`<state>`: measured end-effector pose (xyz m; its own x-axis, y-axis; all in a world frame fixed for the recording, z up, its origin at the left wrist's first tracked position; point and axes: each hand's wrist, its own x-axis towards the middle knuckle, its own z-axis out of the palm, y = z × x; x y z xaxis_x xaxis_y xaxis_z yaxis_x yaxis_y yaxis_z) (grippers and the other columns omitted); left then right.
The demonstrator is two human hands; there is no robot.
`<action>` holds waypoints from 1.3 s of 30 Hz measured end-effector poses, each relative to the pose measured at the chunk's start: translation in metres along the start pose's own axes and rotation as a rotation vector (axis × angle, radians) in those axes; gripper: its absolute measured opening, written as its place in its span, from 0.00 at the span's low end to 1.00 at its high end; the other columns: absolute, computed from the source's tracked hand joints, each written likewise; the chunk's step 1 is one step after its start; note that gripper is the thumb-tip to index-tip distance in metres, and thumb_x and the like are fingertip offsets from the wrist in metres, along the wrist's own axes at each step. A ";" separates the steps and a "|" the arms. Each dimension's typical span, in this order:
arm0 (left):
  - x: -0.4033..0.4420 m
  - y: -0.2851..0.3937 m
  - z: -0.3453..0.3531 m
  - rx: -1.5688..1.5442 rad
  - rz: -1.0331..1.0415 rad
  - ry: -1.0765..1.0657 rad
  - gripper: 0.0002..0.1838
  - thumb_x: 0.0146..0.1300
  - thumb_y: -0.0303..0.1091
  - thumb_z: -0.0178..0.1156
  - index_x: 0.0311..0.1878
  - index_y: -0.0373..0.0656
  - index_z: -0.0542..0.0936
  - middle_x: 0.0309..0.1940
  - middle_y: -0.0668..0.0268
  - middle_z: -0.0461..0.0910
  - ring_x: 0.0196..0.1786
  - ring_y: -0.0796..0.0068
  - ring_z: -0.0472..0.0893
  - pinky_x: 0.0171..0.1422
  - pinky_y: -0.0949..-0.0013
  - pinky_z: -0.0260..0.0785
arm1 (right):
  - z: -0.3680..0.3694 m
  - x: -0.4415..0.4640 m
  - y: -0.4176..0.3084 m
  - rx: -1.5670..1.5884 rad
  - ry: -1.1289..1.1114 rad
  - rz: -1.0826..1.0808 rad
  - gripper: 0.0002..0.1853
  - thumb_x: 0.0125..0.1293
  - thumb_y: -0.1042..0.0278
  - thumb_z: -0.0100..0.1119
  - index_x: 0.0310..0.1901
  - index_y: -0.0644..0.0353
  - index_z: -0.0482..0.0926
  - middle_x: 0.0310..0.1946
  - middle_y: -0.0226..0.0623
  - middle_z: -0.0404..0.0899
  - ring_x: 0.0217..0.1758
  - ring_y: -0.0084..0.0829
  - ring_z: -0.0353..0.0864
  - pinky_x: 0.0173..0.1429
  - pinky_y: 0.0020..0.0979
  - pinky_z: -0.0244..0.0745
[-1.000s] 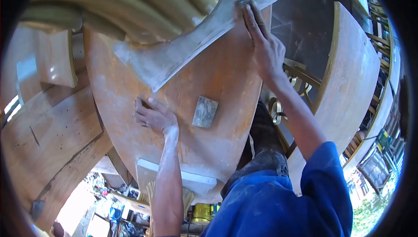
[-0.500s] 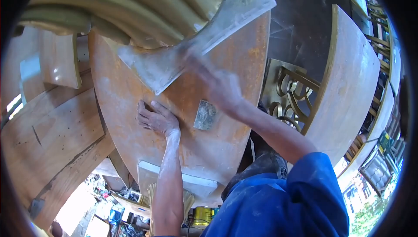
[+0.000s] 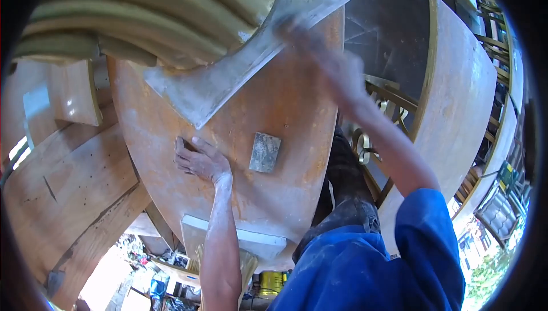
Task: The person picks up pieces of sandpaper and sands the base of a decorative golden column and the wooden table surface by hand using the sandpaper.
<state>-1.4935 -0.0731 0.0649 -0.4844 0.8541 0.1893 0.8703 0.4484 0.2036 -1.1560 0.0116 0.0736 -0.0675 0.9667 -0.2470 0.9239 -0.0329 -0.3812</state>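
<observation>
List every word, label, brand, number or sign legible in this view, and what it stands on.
No text can be read.
Yellow container, bottom edge: any print is too small and blurred.
Green item, far right: pale marks, too small to read.
Gray rectangular block on the wooden panel: no lettering discernible.

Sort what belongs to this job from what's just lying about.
In the job, apparently:
pale plate, by the blurred right hand
wooden board beneath, left hand on it
grey block, perhaps a tool

Lying about:
yellow tin
curved panel
</observation>
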 end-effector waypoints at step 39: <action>0.001 0.006 -0.003 -0.031 -0.039 -0.018 0.23 0.77 0.44 0.52 0.68 0.42 0.73 0.64 0.51 0.73 0.65 0.47 0.69 0.74 0.48 0.58 | -0.033 -0.013 -0.040 1.991 0.256 0.463 0.10 0.73 0.74 0.66 0.52 0.64 0.78 0.42 0.36 0.84 0.41 0.23 0.84 0.48 0.23 0.79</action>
<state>-1.4893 -0.0706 0.0694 -0.5160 0.8409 0.1630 0.8474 0.4734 0.2404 -1.1796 0.0089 0.1215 0.2062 0.8076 -0.5525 -0.7482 -0.2338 -0.6209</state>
